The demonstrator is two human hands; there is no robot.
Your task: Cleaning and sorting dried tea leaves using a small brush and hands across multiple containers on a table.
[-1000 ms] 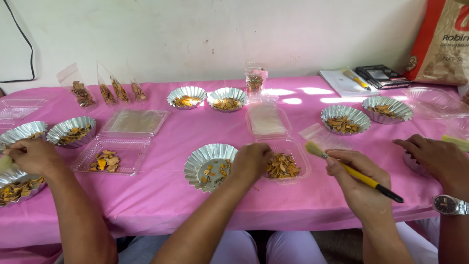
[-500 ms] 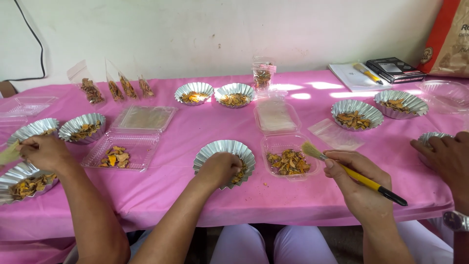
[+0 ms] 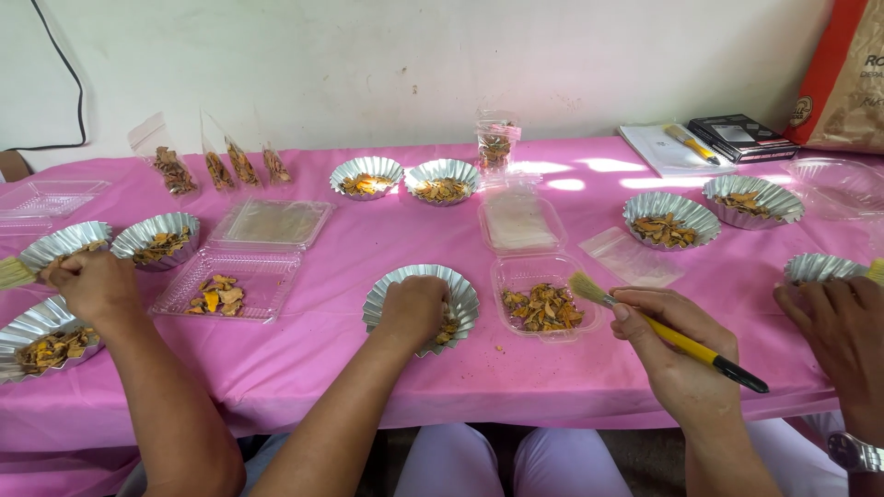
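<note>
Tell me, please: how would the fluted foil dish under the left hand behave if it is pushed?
The foil dish looks thin, so it would probably slide easily on the pink cloth and dent if squeezed. The left hand resting inside likely steadies it.

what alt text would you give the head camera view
A person's left hand reaches into a fluted foil dish on a pink table while their right hand holds a yellow brush over a clear tray of orange-brown dried pieces. Other people's hands work at both sides among more foil dishes.

Orange-and-tan sack (image 3: 845, 78) far right against wall; clear pouches (image 3: 216, 166) far left (brown pieces inside).
</note>
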